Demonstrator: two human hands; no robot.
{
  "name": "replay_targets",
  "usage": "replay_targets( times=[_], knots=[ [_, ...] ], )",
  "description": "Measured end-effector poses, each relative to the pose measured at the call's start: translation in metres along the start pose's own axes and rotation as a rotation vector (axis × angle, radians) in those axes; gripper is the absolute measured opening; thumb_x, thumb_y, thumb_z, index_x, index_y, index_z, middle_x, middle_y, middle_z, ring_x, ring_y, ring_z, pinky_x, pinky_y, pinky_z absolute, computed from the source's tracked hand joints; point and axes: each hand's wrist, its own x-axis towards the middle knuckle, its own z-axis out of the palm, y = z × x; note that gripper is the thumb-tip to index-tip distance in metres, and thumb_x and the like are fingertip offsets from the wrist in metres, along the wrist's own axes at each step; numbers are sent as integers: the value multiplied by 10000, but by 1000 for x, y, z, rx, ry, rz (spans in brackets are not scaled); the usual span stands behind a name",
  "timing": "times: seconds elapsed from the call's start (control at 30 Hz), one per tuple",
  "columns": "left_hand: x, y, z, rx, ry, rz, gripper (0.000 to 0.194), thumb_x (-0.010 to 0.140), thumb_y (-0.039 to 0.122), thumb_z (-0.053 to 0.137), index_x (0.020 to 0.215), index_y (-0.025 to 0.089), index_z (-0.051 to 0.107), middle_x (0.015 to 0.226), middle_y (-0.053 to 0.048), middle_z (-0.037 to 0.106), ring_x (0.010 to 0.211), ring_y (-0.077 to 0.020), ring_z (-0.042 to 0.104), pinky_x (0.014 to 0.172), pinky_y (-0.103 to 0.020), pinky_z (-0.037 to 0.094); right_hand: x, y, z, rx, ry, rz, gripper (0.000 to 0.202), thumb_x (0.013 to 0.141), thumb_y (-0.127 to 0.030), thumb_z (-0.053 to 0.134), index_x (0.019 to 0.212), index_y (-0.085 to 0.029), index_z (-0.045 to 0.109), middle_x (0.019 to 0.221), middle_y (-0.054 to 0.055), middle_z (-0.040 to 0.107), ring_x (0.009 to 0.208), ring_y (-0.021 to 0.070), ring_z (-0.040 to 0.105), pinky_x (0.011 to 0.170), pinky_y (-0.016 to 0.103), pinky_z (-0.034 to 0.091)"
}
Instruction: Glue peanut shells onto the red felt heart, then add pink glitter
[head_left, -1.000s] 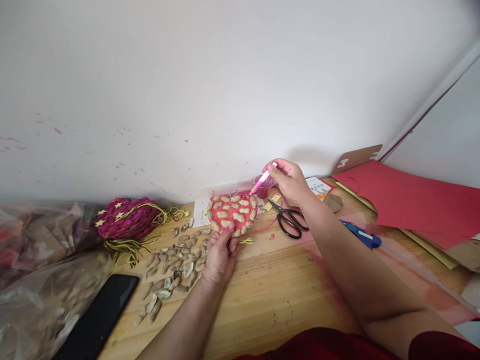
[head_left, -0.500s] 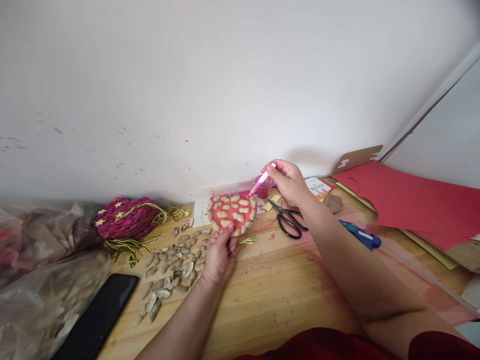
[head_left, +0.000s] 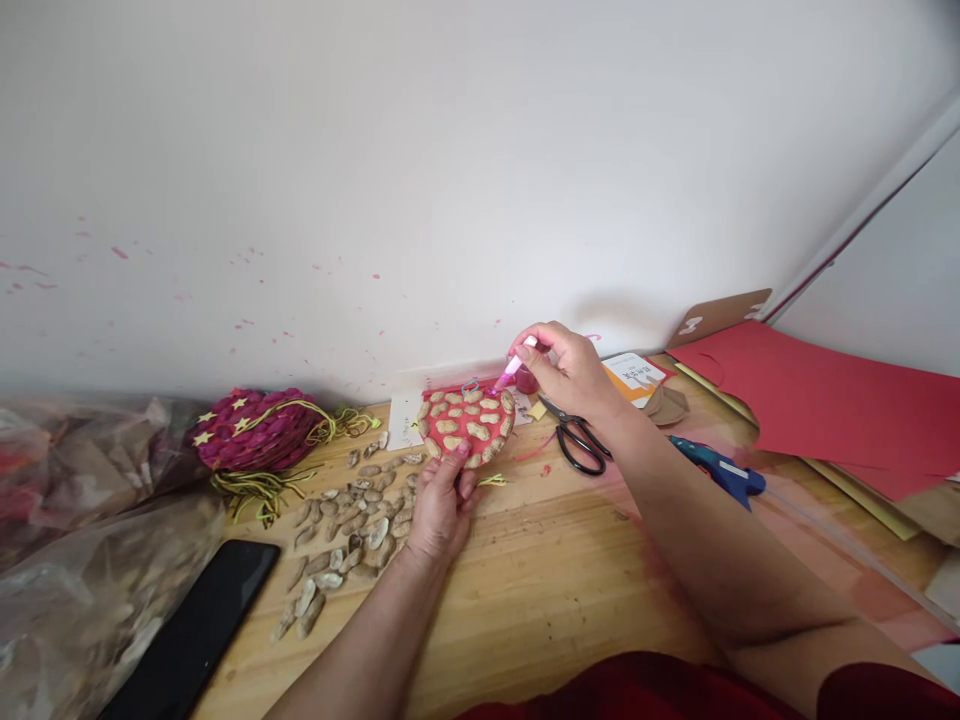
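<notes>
My left hand (head_left: 442, 500) grips the lower edge of a red disc (head_left: 466, 424) covered with peanut shells, thumb on its face. Pale shells line the rim and sit in rows inside it; a blue loop shows at its top. My right hand (head_left: 562, 372) pinches a white-handled paintbrush (head_left: 515, 364) with a pink-stained end. Its tip is at the upper right of the disc, by a magenta-coloured shell; whether it touches is too small to tell. A cup of pink paint (head_left: 526, 380) is mostly hidden behind my right hand.
Loose peanut shells (head_left: 352, 515) and a black phone (head_left: 199, 620) lie left. Behind are magenta discs (head_left: 255, 430) with yellow stars and plastic bags (head_left: 90, 540). Black-handled scissors (head_left: 581, 445), a blue tool (head_left: 720, 472) and red paper (head_left: 825, 400) lie right. A white wall stands behind.
My right hand has shifted slightly left and down, with the brush steeper over the disc's top right edge. My left hand still holds the disc in nearly the same place.
</notes>
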Motion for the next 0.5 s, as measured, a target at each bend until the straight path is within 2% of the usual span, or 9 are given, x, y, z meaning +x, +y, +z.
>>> replay_targets(
  times=[0.3,0.5],
  knots=[
    [0,1,1,-7,-2,-2,568,567,340,939,666,207,395,494,128,343,394,-19,235,348,-133,172,0,-2,-2,2,-20,-16,170,965,-325,582,890,-211,684,893,38,701,854,188,634,796,320,462],
    [0,1,0,-2,3,-3,554,573,337,937,680,202,410,510,128,353,396,-16,250,345,-129,173,0,-7,-1,-35,-59,-88,134,954,-271,580,867,-215,665,832,33,678,829,194,609,770,323,450]
  ],
)
